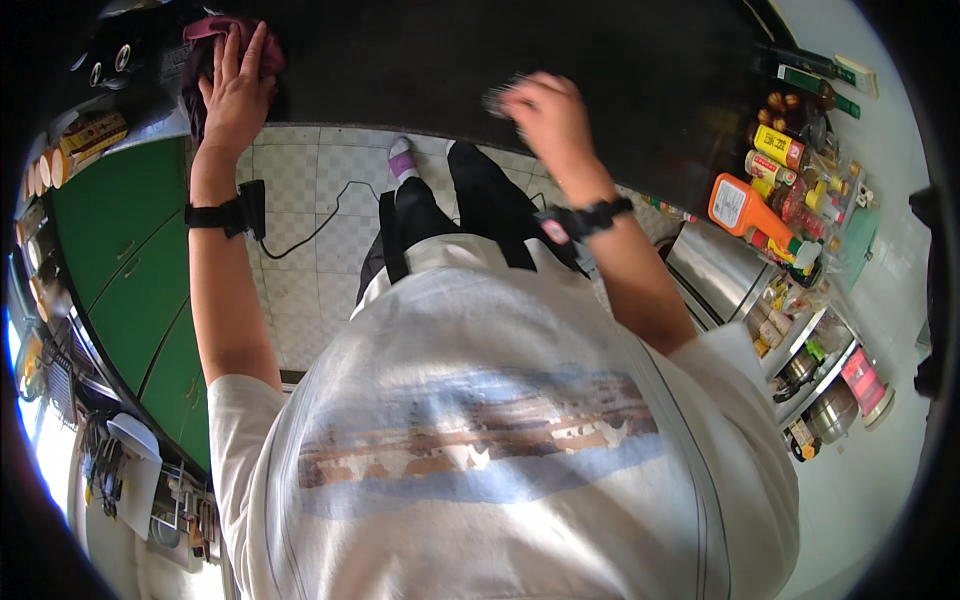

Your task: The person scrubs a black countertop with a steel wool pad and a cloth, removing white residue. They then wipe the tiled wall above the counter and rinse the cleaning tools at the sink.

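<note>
My left hand lies flat, fingers spread, on a dark red cloth at the left of the black countertop. Over the counter's middle, near its front edge, my right hand is curled around a small silvery mesh-like thing, perhaps a steel wool scourer; it is blurred. Both wrists wear black straps with small devices, and a black cable runs from the left one.
Bottles and jars crowd the right, among them an orange plastic bottle and a green glass bottle. Two round knobs are at the upper left. Green cabinet doors stand below left, a metal shelf rack at right.
</note>
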Action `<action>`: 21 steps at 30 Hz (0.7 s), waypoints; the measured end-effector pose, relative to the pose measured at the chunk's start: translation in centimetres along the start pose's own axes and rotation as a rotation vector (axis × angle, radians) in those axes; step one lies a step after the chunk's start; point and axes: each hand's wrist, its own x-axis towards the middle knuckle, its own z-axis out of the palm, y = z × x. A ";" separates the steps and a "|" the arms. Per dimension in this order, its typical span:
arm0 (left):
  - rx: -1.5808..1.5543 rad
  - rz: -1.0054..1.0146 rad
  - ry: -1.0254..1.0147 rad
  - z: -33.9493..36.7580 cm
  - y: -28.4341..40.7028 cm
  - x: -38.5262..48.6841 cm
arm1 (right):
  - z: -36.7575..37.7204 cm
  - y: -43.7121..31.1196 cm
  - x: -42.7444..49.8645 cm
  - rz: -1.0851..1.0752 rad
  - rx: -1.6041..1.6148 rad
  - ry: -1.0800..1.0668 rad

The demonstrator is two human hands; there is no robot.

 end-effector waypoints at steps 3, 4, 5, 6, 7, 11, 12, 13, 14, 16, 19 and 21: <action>-0.022 0.012 0.016 0.1 0.1 0.0 | -3.9 3.2 -2.4 0.491 -0.043 0.020; -0.006 0.004 0.013 0.1 0.2 -0.1 | -4.8 3.9 -3.1 0.340 -0.089 0.016; -0.009 0.005 0.012 0.1 0.2 -0.1 | -4.2 3.5 -2.7 0.235 -0.139 -0.004; 0.001 0.005 0.015 0.0 0.2 -0.1 | -3.6 3.1 -2.4 0.139 -0.014 -0.031; 0.012 0.013 0.019 0.0 0.3 -0.1 | -2.3 2.0 -1.5 -0.043 0.033 -0.037; -0.004 0.006 -0.009 -0.3 0.3 0.1 | 2.3 -0.6 1.1 -0.293 0.098 0.024; 0.000 -0.001 -0.014 -0.3 0.3 0.0 | 2.0 0.6 0.9 -0.123 0.093 0.006; 0.002 -0.014 -0.013 -0.2 0.3 0.1 | 1.1 2.0 0.5 0.038 0.063 -0.003; 0.001 -0.009 0.002 -0.1 0.2 0.1 | -1.0 4.5 -0.6 0.119 0.067 0.048; -0.004 0.009 0.022 0.0 0.1 0.0 | -5.5 9.5 -2.6 0.375 0.097 0.161; 0.001 0.012 0.010 0.1 0.1 -0.1 | -6.4 10.6 -1.0 0.253 0.080 0.181; -0.003 -0.010 -0.004 0.0 0.0 -0.1 | -2.5 6.2 2.7 -0.114 0.138 0.230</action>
